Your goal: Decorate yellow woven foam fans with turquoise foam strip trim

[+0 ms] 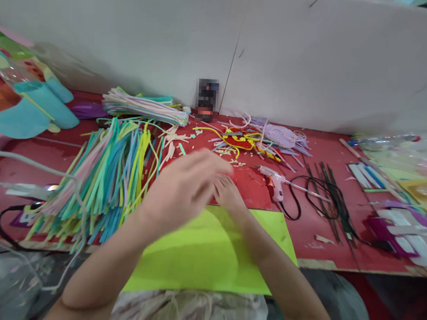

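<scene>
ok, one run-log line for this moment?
left hand: blurred, grip unclear | right hand: by far edge of yellow-green sheet, grip unclear | glue gun: on table, right | pipe cleaners: heaped left

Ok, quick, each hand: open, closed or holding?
Left hand: blurred, fingers loosely curved; can't tell if it holds anything.
Right hand: partly hidden behind the left; can't tell.

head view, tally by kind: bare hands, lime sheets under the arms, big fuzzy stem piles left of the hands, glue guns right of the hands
Left hand and right hand: 2
Lime sheet: 1
Back stem pile and front stem pile: 2
Pink glue gun: 1
Total: 6
</scene>
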A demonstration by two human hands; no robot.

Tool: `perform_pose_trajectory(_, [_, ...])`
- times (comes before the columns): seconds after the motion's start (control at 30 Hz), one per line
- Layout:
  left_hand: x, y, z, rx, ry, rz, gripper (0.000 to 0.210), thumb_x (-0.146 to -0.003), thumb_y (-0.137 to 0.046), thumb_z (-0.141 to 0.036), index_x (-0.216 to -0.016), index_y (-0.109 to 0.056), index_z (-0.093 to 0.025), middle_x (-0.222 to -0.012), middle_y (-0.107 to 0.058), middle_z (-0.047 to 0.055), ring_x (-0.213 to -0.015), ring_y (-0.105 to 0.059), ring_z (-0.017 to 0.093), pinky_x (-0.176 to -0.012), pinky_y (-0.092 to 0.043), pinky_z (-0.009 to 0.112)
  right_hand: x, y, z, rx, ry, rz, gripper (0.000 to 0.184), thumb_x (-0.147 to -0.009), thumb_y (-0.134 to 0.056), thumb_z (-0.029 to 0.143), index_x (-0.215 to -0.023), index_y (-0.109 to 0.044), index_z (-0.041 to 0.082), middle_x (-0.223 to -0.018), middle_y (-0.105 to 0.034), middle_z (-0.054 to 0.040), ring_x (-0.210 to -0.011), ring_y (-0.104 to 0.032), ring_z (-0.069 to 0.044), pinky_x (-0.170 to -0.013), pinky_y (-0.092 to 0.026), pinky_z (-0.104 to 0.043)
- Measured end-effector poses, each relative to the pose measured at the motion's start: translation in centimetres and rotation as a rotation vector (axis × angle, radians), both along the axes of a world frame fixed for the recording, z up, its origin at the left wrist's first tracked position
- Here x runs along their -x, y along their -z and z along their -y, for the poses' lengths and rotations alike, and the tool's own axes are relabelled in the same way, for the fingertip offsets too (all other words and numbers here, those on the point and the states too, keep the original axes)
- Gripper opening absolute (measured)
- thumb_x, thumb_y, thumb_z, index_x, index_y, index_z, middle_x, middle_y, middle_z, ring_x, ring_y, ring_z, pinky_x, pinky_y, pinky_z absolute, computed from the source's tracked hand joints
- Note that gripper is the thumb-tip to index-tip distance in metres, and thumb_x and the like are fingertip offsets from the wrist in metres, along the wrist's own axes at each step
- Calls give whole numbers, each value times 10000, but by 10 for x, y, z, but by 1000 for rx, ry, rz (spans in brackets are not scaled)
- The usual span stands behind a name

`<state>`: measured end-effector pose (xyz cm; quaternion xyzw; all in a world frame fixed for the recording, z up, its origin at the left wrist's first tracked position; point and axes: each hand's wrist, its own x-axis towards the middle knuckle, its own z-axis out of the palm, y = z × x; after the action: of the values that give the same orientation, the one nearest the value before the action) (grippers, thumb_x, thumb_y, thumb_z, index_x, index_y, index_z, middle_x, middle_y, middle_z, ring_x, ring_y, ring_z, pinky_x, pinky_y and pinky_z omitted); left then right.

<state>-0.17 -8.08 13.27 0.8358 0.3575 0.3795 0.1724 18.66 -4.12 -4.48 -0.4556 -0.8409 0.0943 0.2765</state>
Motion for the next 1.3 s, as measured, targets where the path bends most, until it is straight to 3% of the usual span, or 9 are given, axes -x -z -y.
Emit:
perform_pose_trajectory(0.1, [10, 49, -55, 197, -488, -138, 239, -862, -428, -269, -1035, -575, -197, -985, -649, 84, -926, -615, 204, -847, -471, 348, -1, 3, -1, -55, -7, 4, 378, -873, -395, 102, -1223, -517, 174, -1192, -612, -100, -1159, -518, -219, -1013, -417, -434])
perform_pose_trajectory(0.17, [20, 87, -81, 390, -665, -280, 276, -859, -427, -354, -994, -585, -172, -928, -663, 124, -910, -626, 249, -816, -459, 364, -1, 4, -1, -75, -12, 13, 389, -869, -394, 96, -1232, -508, 176, -1197, -608, -99, -1165, -512, -214, -1007, -420, -427])
perform_pose_trajectory(0.33, [35, 140, -112, 657, -608, -357, 398, -793, -464, -522, -846, -616, -159, -826, -672, 141, -835, -639, 283, -716, -439, 346, -2, 6, -2, -101, -2, 14, 392, -868, -386, 96, -1229, -513, 181, -1181, -614, -100, -1164, -513, -215, -1000, -420, -424])
perform_pose_trajectory(0.47, [34, 148, -117, 719, -509, -44, 390, -718, -588, -471, -939, -616, -152, -821, -665, 87, -759, -626, 224, -675, -451, 308, -2, 7, -3, -96, 6, -4, 382, -875, -383, 109, -1227, -514, 181, -1188, -611, -107, -1165, -515, -221, -992, -425, -432])
perform_pose_trajectory(0.7, [15, 158, -112, 807, -178, 534, 702, -612, -702, -221, -1273, -466, -210, -1057, -646, 76, -855, -634, 198, -778, -511, 348, -6, 5, -2, -72, 61, -124, 352, -879, -386, 133, -1195, -531, 190, -1189, -608, -103, -1171, -513, -210, -999, -415, -416])
perform_pose_trajectory(0.9, [12, 158, -116, 657, -114, 692, 728, -633, -715, -256, -1302, -430, -218, -1179, -601, 96, -963, -627, 227, -817, -525, 373, -9, -25, -26, 38, 337, -545, 319, -899, -421, 330, -1167, -543, 206, -1190, -604, -94, -1102, -557, -198, -968, -423, -385])
perform_pose_trajectory(1.0, [11, 153, -114, 586, -104, 780, 751, -640, -733, -292, -1314, -411, -217, -1196, -591, 99, -967, -629, 223, -811, -527, 349, -5, -28, -44, 232, 450, -798, 382, -867, -429, 483, -1019, -628, 195, -1048, -668, -84, -985, -612, -214, -899, -456, -385])
perform_pose_trajectory(1.17, [8, 156, -114, 533, -198, 890, 677, -656, -732, -340, -1257, -451, -209, -1088, -639, 77, -913, -645, 202, -801, -530, 330, 13, -19, -44, 508, 376, -1110, 440, -791, -491, 577, -892, -668, 188, -871, -695, -51, -828, -634, -202, -768, -500, -344])
perform_pose_trajectory(1.3, [3, 158, -113, 523, -220, 939, 559, -666, -720, -374, -1156, -522, -192, -1083, -644, 77, -961, -635, 210, -832, -522, 331, 25, -22, -31, 505, 289, -1165, 403, -710, -618, 536, -907, -663, 187, -857, -683, -31, -800, -614, -181, -741, -494, -308])
